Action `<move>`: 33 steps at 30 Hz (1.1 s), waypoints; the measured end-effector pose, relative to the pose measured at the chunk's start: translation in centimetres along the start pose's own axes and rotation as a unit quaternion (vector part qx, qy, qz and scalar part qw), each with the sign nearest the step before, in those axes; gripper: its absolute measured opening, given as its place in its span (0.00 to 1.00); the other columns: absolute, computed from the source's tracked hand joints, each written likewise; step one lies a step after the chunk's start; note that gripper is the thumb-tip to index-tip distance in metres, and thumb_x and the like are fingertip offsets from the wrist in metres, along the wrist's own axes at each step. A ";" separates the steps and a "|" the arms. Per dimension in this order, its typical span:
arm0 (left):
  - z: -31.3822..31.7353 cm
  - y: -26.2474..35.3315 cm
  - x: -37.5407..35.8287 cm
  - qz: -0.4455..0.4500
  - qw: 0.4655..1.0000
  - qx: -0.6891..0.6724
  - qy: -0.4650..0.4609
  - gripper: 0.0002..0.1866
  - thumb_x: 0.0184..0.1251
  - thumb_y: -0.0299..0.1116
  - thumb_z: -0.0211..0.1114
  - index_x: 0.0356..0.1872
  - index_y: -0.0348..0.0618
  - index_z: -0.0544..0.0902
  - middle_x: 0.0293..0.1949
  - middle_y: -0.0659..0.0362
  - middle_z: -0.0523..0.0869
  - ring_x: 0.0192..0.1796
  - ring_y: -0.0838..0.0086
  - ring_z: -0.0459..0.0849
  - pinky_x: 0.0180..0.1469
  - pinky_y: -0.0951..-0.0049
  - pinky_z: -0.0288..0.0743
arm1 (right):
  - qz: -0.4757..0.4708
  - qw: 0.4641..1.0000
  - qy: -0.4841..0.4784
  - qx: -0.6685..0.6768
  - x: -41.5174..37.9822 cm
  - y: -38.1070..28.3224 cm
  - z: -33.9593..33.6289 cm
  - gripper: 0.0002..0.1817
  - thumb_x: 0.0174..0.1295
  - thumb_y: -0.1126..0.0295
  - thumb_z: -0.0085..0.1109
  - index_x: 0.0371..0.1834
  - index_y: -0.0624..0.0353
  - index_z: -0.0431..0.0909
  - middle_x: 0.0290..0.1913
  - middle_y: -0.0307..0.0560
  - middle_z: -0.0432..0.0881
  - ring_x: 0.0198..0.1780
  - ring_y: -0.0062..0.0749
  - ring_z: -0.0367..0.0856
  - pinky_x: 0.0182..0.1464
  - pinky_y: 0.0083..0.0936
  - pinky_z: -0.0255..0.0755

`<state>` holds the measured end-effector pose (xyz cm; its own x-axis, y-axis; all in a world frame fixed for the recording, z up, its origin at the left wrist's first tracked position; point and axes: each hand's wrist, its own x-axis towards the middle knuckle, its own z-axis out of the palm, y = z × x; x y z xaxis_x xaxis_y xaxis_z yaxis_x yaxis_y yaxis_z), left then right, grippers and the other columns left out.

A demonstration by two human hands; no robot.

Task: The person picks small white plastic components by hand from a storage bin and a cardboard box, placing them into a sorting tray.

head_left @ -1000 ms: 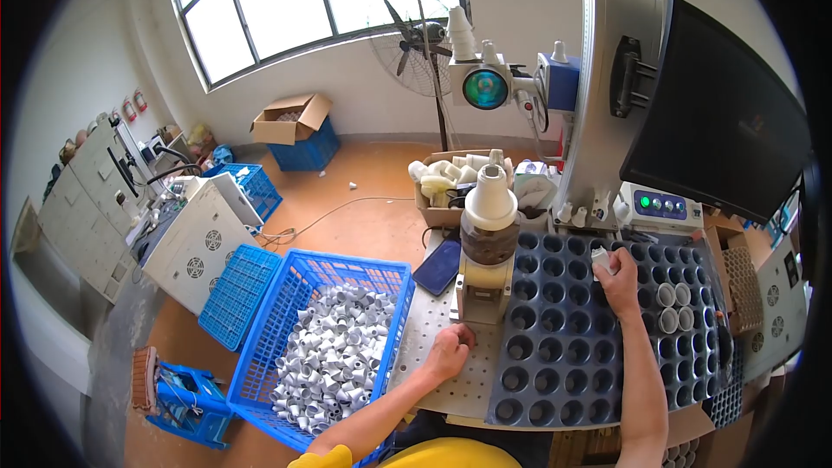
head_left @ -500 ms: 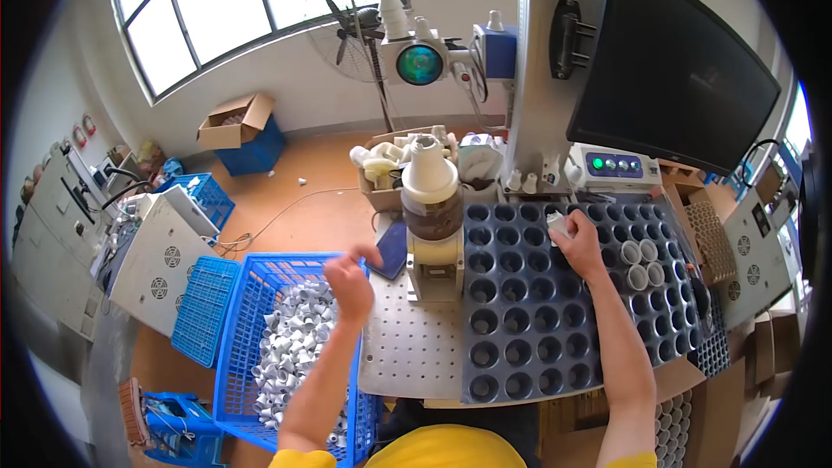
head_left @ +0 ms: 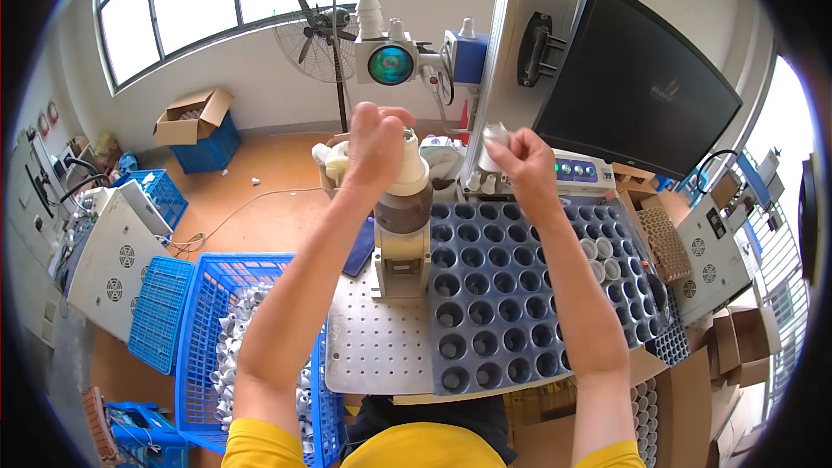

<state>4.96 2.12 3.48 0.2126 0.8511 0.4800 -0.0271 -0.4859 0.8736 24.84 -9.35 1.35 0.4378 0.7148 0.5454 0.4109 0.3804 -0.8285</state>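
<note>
My left hand (head_left: 374,152) is raised at the top of a cream cone-shaped fixture (head_left: 411,175) on a dark, round-bodied mount. Its fingers are curled, and whatever they may hold is hidden. My right hand (head_left: 530,169) pinches a small white plastic fitting (head_left: 493,146) between thumb and fingers, in the air to the right of the fixture. Below the right forearm lies a black tray (head_left: 464,286) with rows of round holes. A few white round fittings (head_left: 598,258) stand together on the tray's right half.
A blue basket (head_left: 186,364) with many white fittings stands at the left. A perforated metal plate (head_left: 377,338) lies below the fixture. A lens head (head_left: 390,64) hangs above; a monitor (head_left: 641,78) and a control box (head_left: 582,175) are at the right.
My left hand has risen from near the basket to the fixture's top. The right hand has lifted the white fitting from above the tray, up and leftward. A logo now shows on the monitor.
</note>
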 end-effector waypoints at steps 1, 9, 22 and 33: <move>0.2 -0.6 0.1 0.054 0.997 0.058 -0.021 0.15 0.56 0.26 0.44 0.33 0.37 0.81 0.38 0.58 0.87 0.42 0.72 0.72 0.54 0.69 0.67 | -0.019 0.999 0.001 0.034 0.2 -1.1 1.4 0.21 0.58 0.68 0.70 0.19 0.55 0.64 0.21 0.31 0.65 0.26 0.15 0.61 0.27 0.22 0.59; -10.8 3.1 -3.1 0.299 0.905 0.261 0.150 0.18 0.54 0.28 0.44 0.11 0.42 0.80 0.18 0.62 0.84 0.21 0.76 0.80 0.31 0.74 0.72 | -0.112 0.992 -0.061 -0.018 -3.0 -2.7 10.2 0.19 0.60 0.69 0.69 0.21 0.61 0.67 0.20 0.34 0.65 0.25 0.18 0.61 0.26 0.23 0.58; -44.0 -32.1 -20.4 -0.022 0.913 0.342 0.222 0.17 0.60 0.33 0.49 0.26 0.30 0.81 0.27 0.52 0.82 0.34 0.63 0.79 0.45 0.61 0.73 | -0.028 0.951 -0.060 -0.301 -7.5 2.0 -7.2 0.13 0.51 0.65 0.67 0.31 0.64 0.78 0.37 0.57 0.82 0.47 0.50 0.81 0.51 0.38 0.74; -14.0 -13.8 -20.8 0.031 0.983 0.176 0.030 0.15 0.49 0.32 0.45 0.23 0.29 0.76 0.27 0.53 0.81 0.34 0.64 0.78 0.46 0.67 0.71 | 0.235 0.812 -0.146 -0.514 -13.7 6.2 -25.7 0.37 0.46 0.73 0.61 0.67 0.54 0.70 0.57 0.57 0.79 0.61 0.50 0.75 0.65 0.38 0.68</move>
<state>-12.75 -6.14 -17.47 0.1626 0.8231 0.5441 0.3035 -0.5664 0.7662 41.93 -31.83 -8.02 0.5930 0.8049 0.0227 0.7696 -0.5582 -0.3100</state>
